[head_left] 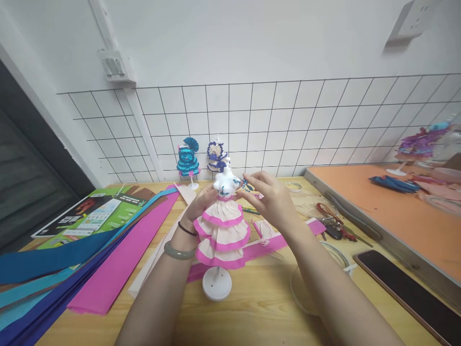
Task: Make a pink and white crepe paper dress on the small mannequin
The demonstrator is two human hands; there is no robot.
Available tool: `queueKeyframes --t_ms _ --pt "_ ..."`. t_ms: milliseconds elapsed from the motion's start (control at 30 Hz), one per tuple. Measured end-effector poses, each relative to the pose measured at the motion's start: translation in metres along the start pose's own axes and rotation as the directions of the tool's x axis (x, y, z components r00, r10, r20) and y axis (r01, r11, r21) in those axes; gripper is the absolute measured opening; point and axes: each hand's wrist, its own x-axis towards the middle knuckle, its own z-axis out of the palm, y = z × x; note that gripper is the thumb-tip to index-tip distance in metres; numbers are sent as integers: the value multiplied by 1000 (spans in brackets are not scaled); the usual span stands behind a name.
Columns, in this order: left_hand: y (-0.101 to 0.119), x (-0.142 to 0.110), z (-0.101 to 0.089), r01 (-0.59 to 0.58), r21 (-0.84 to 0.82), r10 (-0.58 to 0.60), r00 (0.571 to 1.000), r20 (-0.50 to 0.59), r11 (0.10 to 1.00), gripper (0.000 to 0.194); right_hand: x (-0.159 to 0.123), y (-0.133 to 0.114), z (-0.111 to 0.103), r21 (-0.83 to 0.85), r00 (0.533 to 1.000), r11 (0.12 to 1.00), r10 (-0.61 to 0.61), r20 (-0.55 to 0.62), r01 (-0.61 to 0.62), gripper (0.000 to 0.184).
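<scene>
A small white mannequin dress form (226, 183) with blue markings on its bust stands upright in front of me on its round white base (216, 283). It wears a tiered cream crepe-paper skirt (221, 233) edged in pink. My left hand (201, 203) is wrapped behind the form at the waist, its fingertips partly hidden by the form. At the right side of the bust, my right hand (268, 194) has its thumb and forefinger closed around a small blue-patterned piece (247, 185). Whether that piece is attached to the form I cannot tell.
Left lie long pink (126, 254) and blue paper strips (39, 257) over a green printed sheet (101, 218). Two decorated forms, one teal (188, 161), stand by the wall. Right are tape rolls, keys (333, 228), a phone (406, 293) and a raised orange board (382, 206).
</scene>
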Motion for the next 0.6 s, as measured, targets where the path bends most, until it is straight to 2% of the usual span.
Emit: queueKeyframes --t_ms 100,200,267,333,433,533,600 --pt "0 0 4 -44 45 42 998 39 998 55 1 -2 -2 155 994 983 104 -20 -99 27" --pt "0 0 9 -54 69 49 997 63 996 54 4 -5 -5 387 964 888 267 3 -247 26" --pt "2 -1 11 -32 95 24 997 77 995 54 6 -3 -7 520 909 764 413 63 -383 24" --pt "3 -2 12 4 125 -13 997 73 992 54 7 1 -8 632 821 590 555 135 -503 23" --pt "4 -2 12 19 124 -26 998 59 992 55 10 10 -9 776 694 309 686 218 -549 24" --pt "4 -2 12 -26 95 18 996 85 995 55 11 15 -9 837 638 106 699 321 -537 24" --pt "2 0 10 -45 100 34 993 112 994 55 10 14 -6 821 629 46 667 400 -570 25"
